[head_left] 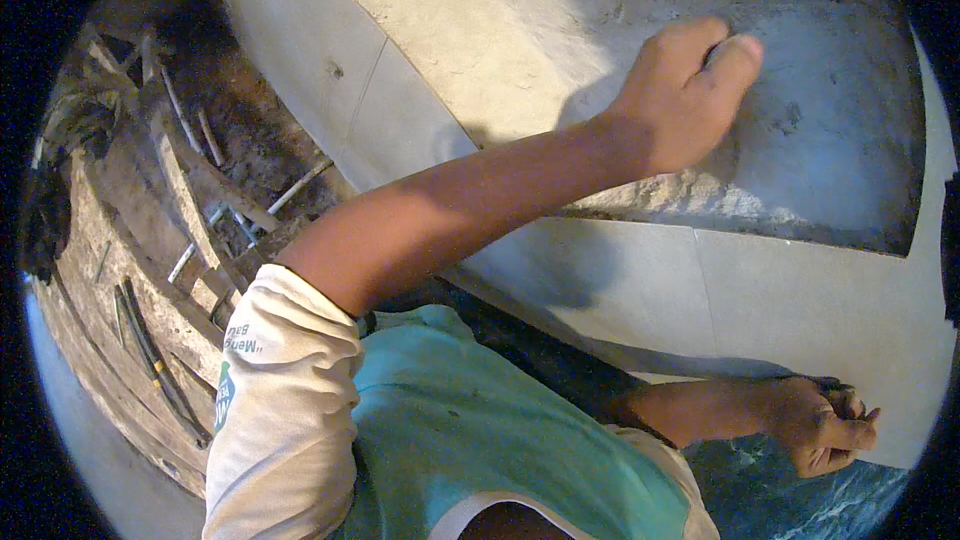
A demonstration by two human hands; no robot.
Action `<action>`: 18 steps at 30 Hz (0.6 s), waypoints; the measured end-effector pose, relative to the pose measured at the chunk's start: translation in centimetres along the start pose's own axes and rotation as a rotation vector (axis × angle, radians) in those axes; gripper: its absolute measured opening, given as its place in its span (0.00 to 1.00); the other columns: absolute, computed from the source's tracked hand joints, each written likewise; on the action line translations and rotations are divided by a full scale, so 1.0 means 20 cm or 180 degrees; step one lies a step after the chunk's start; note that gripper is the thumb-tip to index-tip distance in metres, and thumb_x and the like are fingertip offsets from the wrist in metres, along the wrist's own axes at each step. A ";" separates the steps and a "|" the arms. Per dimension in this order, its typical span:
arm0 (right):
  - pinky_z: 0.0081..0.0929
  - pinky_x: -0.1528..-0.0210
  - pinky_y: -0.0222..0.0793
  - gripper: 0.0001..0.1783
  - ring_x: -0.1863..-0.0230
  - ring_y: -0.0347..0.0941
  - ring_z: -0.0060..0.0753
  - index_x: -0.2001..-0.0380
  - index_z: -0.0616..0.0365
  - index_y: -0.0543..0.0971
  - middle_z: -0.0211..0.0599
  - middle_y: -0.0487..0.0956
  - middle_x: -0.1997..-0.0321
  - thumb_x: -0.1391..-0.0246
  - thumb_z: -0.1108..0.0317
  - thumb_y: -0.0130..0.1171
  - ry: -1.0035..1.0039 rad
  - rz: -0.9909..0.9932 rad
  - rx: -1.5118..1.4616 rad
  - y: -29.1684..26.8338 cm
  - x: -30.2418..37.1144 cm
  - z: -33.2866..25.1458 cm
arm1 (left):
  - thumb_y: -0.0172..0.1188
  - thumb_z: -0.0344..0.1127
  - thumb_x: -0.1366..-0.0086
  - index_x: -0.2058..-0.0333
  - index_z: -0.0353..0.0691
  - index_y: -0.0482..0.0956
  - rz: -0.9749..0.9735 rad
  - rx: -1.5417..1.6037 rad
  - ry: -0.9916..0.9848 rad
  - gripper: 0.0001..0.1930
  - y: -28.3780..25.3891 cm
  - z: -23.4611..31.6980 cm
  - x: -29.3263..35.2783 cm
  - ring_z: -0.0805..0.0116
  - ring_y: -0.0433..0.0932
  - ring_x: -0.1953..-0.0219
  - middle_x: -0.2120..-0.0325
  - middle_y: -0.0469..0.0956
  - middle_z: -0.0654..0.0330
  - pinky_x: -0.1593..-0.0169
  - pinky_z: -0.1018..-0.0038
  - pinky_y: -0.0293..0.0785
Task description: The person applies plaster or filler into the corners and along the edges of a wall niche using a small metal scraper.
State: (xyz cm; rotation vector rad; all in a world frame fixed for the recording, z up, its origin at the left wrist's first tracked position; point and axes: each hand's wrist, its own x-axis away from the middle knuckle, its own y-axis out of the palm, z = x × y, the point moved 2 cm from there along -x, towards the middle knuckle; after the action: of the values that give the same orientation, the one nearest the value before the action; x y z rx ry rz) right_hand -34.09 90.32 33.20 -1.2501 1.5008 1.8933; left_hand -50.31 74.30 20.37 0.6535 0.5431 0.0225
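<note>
My left arm reaches across a patch of rough grey cement (530,30). My left hand (685,90) is closed in a fist over its grey, damp-looking part, thumb along the curled fingers. A dark gap shows between thumb and fingers; what they hold, if anything, is hidden. Large pale grey tiles (780,285) border the cement. Lower right, my right hand (825,428) rests by the outer edge of these tiles, its fingers curled and pressed together. I cannot make out anything inside them.
At the left lie long weathered wooden planks (110,270), with a dark thin hose (150,360) on them. Pale sticks or pipes (300,185) lie over dark soil. A blue-green marbled surface (800,500) lies below my right hand. Shadows fall across the cement.
</note>
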 end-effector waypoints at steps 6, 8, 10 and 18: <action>0.17 0.88 0.55 0.17 0.89 0.60 0.22 0.81 0.69 0.76 0.35 0.68 0.88 0.52 0.62 0.58 -0.0114 -0.0184 -0.0058 -0.02 -0.02 0.01 | 0.42 0.41 0.37 0.84 0.37 0.64 -0.0149 0.0255 0.0122 0.19 0.04 -0.03 0.09 0.69 0.63 0.84 0.88 0.62 0.61 0.78 0.71 0.60; 0.17 0.87 0.56 0.19 0.89 0.60 0.22 0.81 0.67 0.75 0.33 0.69 0.88 0.51 0.59 0.57 -0.0126 -0.0300 0.0120 -0.01 0.00 0.01 | 0.43 0.40 0.37 0.84 0.37 0.64 -0.0008 0.0014 0.0294 0.18 -0.03 -0.04 0.06 0.69 0.64 0.83 0.88 0.62 0.61 0.77 0.72 0.60; 0.17 0.87 0.57 0.19 0.89 0.61 0.21 0.82 0.65 0.75 0.32 0.69 0.88 0.51 0.56 0.57 -0.0202 -0.0416 0.0356 -0.02 0.01 0.00 | 0.43 0.40 0.37 0.84 0.38 0.64 0.0147 -0.0584 0.1064 0.18 -0.06 -0.01 0.02 0.70 0.63 0.84 0.88 0.62 0.62 0.77 0.72 0.60; 0.18 0.89 0.55 0.17 0.90 0.59 0.22 0.80 0.69 0.76 0.33 0.66 0.89 0.51 0.62 0.57 0.0058 -0.0246 -0.0012 0.00 0.02 -0.01 | 0.42 0.38 0.36 0.81 0.40 0.62 -0.0255 0.0129 -0.0182 0.15 -0.10 -0.04 0.19 0.70 0.62 0.85 0.88 0.61 0.63 0.79 0.71 0.59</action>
State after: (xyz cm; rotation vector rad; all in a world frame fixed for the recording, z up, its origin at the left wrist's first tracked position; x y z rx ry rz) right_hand -34.31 90.01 32.85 -1.3111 1.4374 1.8408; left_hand -47.66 73.89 16.85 0.6695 0.5151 -0.0825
